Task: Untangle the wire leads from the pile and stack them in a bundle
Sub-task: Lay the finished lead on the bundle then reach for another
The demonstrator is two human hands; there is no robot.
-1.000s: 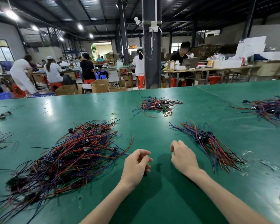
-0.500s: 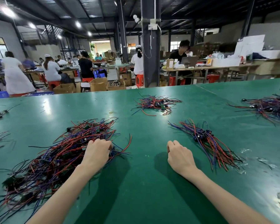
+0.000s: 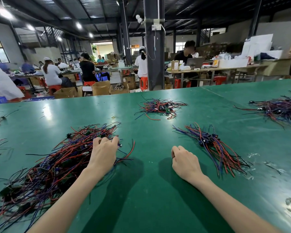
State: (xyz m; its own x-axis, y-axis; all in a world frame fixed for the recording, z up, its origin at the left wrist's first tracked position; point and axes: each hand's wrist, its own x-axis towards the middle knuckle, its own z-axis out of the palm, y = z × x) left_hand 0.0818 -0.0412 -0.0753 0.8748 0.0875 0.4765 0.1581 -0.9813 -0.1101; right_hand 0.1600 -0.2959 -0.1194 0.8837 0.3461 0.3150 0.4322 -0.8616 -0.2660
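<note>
**Head view.** I observed the left hand (image 3: 104, 153) at the right-hand edge of the pile (image 3: 57, 162), with its fingers curled down into the red, blue and black wire leads. The knuckles hid the fingertips, so I could not tell whether they pinched a lead or only rested on the tangle. The right hand (image 3: 185, 162) lay on the green table (image 3: 149, 190) with its fingers loosely curled. I saw nothing in it.

Position of the work:
- The pile spread from the left hand outward to the left and back toward the operator. It was densest at the near left.
- The bundle (image 3: 213, 147) lay just right of the right hand and slightly beyond it, near but not touching.
- The bundle's long axis ran from far left to near right, with dark components clustered about midway along it.

Governing relation: the left hand was the nearer to the pile and the right hand the nearer to the bundle, with bare table between the two hands. I judged that any lead freed on the left would have to travel rightward across that gap. It would then need turning parallel to the bundle's diagonal axis before being laid down.
</note>
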